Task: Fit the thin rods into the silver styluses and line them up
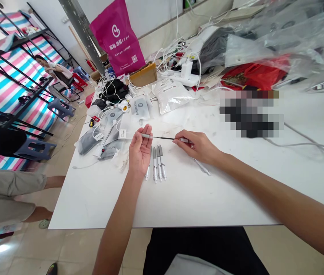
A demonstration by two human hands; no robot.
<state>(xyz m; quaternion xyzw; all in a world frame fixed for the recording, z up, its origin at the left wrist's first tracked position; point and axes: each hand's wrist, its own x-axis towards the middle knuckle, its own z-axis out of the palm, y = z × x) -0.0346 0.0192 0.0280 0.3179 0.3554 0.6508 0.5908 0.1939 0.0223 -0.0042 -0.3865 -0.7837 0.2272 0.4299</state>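
1. Left hand (140, 149): open, palm up, with the fingers extended and slightly apart. It is not clamped on anything. It is held over the white surface (93, 202).
2. Right hand (198, 147): thumb and fingers are pinched together, clamped on the silver end of the pen-shaped instrument (162, 137).
3. Pen-shaped instrument: held roughly level across the gap between the hands, above the surface. Its grey barrel lies across the fingers of the left hand, and its thin black shaft runs to the right hand.
4. Silver-grey pens (158, 164): laid side by side on the surface, directly below the left hand's fingers, with their tips pointing toward the person.
5. Pale pen-like piece (201, 167): lies alone on the surface, just below the right hand.
6. Items beyond the hands: grey pouches (89, 140) lie to the left, near white printed packets (140, 107). A foil bag (170, 95) lies further along the surface. Behind these are tangled white cables (173, 57) and a white power adapter (186, 70).
7. Rear and far right: a magenta tote bag (116, 38) stands at the rear. A clear plastic sheet (279, 42) covers the far right. A pixelated patch (249, 114) hides whatever lies there.
8. Surroundings: a seated person (54, 72) is at the far left, beside a metal bunk frame (15, 65) with striped sheeting. Another person's legs (7, 194) stand left of the surface.
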